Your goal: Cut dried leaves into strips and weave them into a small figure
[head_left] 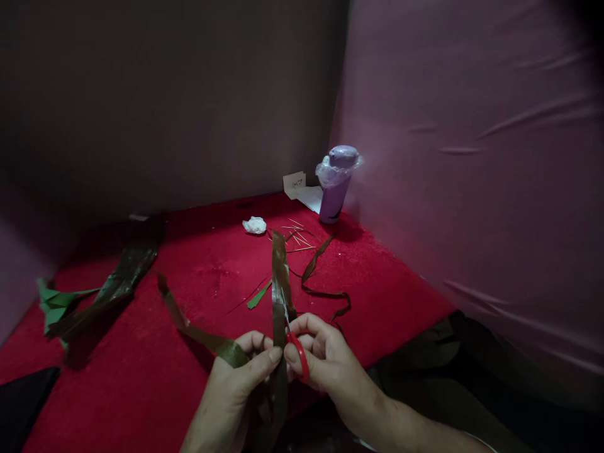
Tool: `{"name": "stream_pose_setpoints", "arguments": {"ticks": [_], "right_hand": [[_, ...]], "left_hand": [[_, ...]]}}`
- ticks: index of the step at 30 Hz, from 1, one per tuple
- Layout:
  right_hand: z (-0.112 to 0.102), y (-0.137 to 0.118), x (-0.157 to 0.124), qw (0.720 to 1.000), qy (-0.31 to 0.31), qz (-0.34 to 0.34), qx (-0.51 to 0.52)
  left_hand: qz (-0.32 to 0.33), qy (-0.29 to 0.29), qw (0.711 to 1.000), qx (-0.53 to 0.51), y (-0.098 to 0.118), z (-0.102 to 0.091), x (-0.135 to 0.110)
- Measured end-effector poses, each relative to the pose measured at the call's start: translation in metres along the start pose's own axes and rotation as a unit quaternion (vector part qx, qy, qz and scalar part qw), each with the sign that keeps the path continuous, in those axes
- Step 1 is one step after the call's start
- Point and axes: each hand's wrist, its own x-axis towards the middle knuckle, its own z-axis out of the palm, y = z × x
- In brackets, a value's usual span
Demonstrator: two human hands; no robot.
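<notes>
My left hand (236, 377) pinches a long brownish-green leaf strip (279, 264) between thumb and fingers; the strip stands upright in front of me and hangs below the hand. Part of a leaf length (202, 338) also reaches out to the left from behind this hand. In my right hand (325, 355) is a pair of scissors with red handles (301, 358). Their metal blades point up and away, lying against the strip along its right side. Whether the blades are fully closed is hard to see.
Across the red cloth (198, 402) lie thin wooden sticks (298, 238), a crumpled white tissue (255, 225), a curled leaf scrap (325, 294) and a small green piece (258, 296). A purple tumbler (334, 195) stands behind. Larger leaves (113, 283) lie left, near a dark object (26, 402).
</notes>
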Motion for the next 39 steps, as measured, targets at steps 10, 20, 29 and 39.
{"name": "stream_pose_setpoints", "arguments": {"ticks": [10,20,29,39], "right_hand": [[0.005,-0.005,0.002,1.0,0.015,0.005,-0.007],[0.005,-0.008,0.01,1.0,0.015,-0.004,-0.011],[0.011,-0.014,0.017,1.0,0.022,-0.013,-0.014],[0.011,-0.047,0.044,0.997,-0.063,0.009,-0.053]], "left_hand": [[0.007,0.031,0.999,0.039,0.001,0.002,-0.002],[0.004,0.055,0.996,0.072,0.005,0.001,-0.007],[0.019,0.067,0.994,0.084,0.007,-0.004,-0.008],[0.068,0.022,0.993,0.089,0.04,0.004,0.018]]}}
